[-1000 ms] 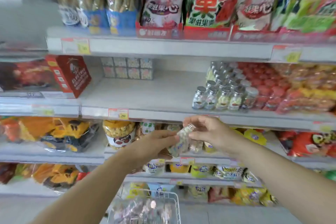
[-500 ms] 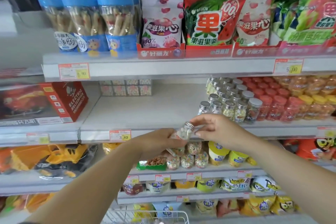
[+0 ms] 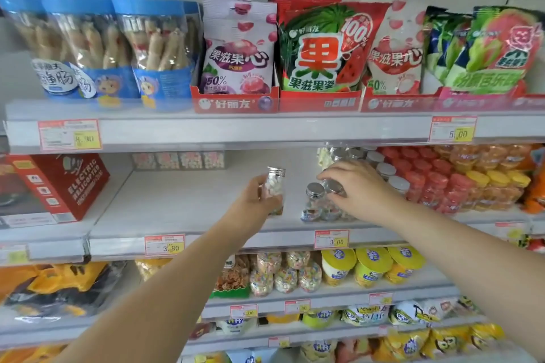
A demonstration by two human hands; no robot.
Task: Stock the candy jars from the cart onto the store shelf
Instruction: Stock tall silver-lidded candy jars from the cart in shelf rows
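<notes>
Left hand [image 3: 255,200] fingers wrap a candy jar [image 3: 275,186] upright at nine o'clock of the shelved row [image 3: 315,191], queued; right hand [image 3: 358,188] fingers pinch a second jar [image 3: 331,209] by its lid to seat it.

The candy jar [image 3: 274,190] looks clear and glossy, its ribbed cap [image 3: 276,171] bright metal; the shelved jars [image 3: 315,190] just right of it match. Below it the shelf board [image 3: 182,203] is smooth matt white. Above it, snack bags [image 3: 321,47] shine like plastic film.
</notes>
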